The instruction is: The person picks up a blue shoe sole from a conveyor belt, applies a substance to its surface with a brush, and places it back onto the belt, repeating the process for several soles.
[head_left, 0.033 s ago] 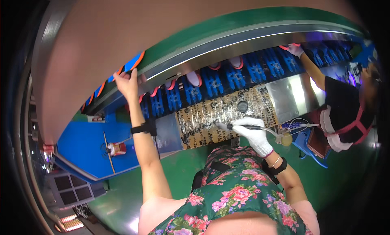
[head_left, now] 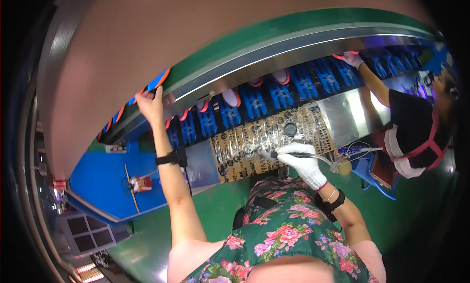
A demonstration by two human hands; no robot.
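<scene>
One green floral apron (head_left: 286, 231) occupies the near foreground. Beyond it, the white-gloved right hand (head_left: 303, 161) is closed around a slim dark tool (head_left: 273, 155), its tip over the counter (head_left: 235, 168), which is covered with brown printed paper under clear film. A dark round disc (head_left: 290, 129) sits on it. Farther back runs a row of blue racks (head_left: 255, 103). The bare left hand (head_left: 151, 106) is at a blue, orange-edged piece (head_left: 158, 81) on the upper ledge; whether it grips cannot be told. At far right is a co-worker's gloved hand (head_left: 353, 60).
</scene>
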